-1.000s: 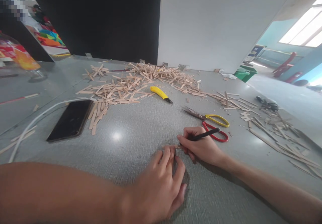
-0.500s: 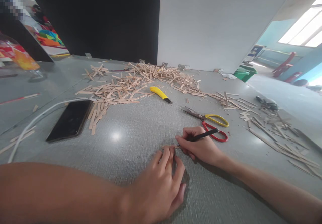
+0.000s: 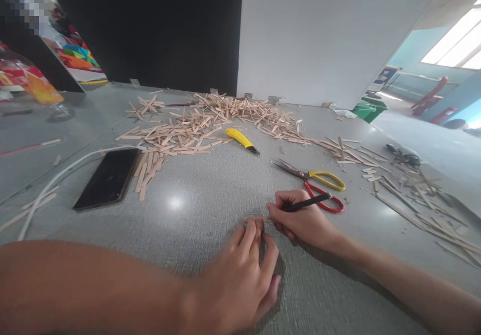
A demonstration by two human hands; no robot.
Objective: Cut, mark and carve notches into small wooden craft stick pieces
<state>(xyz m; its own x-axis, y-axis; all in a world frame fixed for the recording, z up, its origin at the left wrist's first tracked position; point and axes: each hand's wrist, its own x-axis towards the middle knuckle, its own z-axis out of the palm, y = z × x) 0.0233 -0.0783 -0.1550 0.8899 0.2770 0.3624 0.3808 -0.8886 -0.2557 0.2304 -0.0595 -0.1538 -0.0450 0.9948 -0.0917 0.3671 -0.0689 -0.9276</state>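
Pinning thin stick (image 3: 267,219) to textured table (image 3: 203,189) with spread-fingered left hand (image 3: 244,272); clamping pen (image 3: 307,202) in right hand (image 3: 302,220), near looped scissors (image 3: 301,174).

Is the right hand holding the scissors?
No, the right hand holds a black pen, while the scissors lie on the gray surface.

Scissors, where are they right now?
In the head view, the scissors lie on the grey tabletop, right of centre, just beyond the right hand, which holds the black pen; the yellow-handled tool is farther away, to their left.
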